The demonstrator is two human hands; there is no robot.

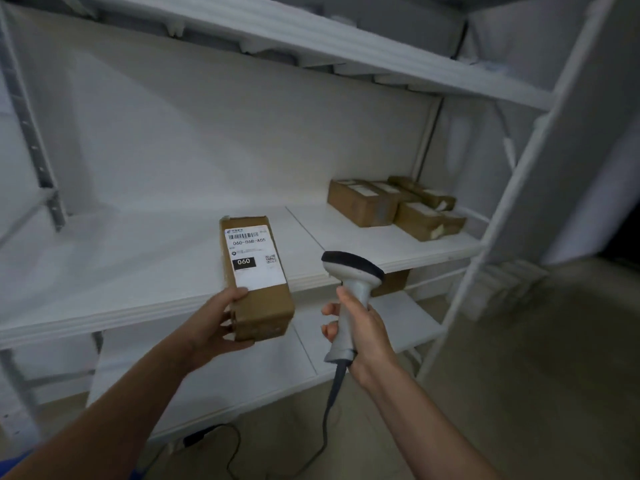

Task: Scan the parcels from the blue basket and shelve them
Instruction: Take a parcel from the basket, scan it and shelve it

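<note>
Gripping brown cardboard parcel [256, 282] in left hand [211, 323] at white shelf [138, 271] edge; right hand [363, 330] grips grey handheld scanner [349, 282]. Several brown boxes [391, 206] shelved; this 1 pending.

Parcel stockroom: white shelving [346, 237] holding labelled cartons [367, 202].

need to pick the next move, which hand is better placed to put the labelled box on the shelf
Left. The left hand grips the parcel, whose far end lies over the white shelf. The right hand is wrapped round the scanner and does not touch the parcel.
</note>
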